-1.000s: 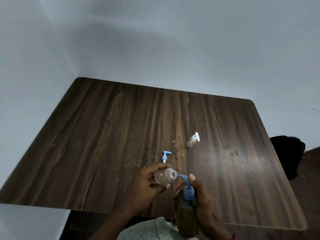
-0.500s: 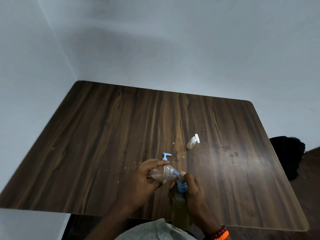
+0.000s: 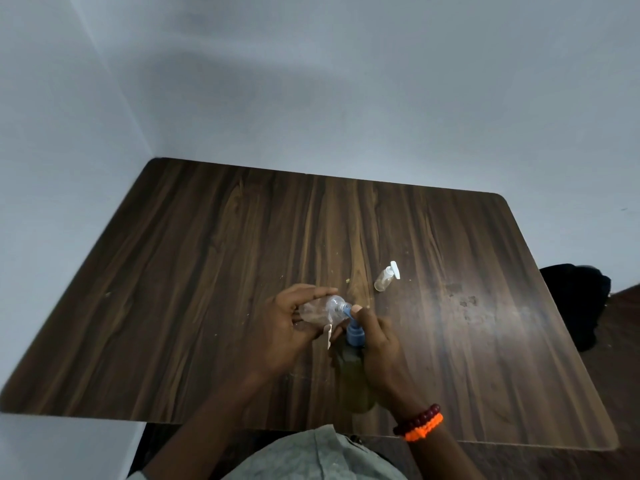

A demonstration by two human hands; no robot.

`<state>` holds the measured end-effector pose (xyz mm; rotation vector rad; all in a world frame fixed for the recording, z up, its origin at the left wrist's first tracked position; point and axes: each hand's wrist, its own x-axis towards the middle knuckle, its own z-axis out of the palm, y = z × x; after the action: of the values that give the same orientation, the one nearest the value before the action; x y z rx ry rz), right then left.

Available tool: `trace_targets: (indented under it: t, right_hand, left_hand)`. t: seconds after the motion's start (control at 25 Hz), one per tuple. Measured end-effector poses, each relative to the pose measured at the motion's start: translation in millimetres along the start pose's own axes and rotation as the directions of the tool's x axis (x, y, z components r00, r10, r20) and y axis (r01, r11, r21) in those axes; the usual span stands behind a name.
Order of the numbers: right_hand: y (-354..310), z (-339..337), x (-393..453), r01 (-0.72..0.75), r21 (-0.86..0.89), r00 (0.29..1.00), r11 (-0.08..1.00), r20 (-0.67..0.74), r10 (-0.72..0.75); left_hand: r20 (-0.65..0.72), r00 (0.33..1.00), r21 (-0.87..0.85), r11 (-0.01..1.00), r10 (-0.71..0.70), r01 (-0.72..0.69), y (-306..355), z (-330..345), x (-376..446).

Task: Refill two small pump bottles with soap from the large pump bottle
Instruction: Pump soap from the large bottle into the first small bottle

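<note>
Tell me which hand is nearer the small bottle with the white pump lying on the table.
Right. The right hand is just below-left of that bottle; the left hand sits farther left, holding the open clear bottle.

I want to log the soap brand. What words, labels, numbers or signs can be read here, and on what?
None can be read.
Large pump bottle: no label shows.
Small clear bottle in the left hand: a pale tag hangs below it, too small and blurred to read.
Second small bottle on the table: no print visible.
</note>
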<state>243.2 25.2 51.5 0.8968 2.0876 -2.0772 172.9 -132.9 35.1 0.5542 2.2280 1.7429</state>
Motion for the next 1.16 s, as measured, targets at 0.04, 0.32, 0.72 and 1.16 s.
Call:
trace_targets:
  t: [0.04,0.32,0.72,1.16]
  right_hand:
    - [-2.4,0.4,2.9,0.010,0.013,1.000,1.000,0.015,-0.011]
    - [-12.5,2.6,13.2,0.161,0.063,0.979,0.985,0.116,-0.168]
    - [-8.2,5.4,-0.2,0.134,-0.014,0.989,0.991,0.059,-0.133]
    - [-2.8,4.6,-14.1,0.137,0.027,0.982,0.990,0.131,-0.139]
  left_hand:
    - [-0.005,1.000,-0.004,1.000,0.001,-0.001,2.6,-0.7,1.5]
    - [-0.026,0.999,0.043,0.999,0.021,-0.020,14.0,-9.1,8.3]
    - [0.000,1.000,0.057,0.998,-0.004,0.003,8.1,-7.5,0.3]
    - [0.031,0.999,-0.035,0.999,-0.020,0.021,4.7,0.5,-11.1]
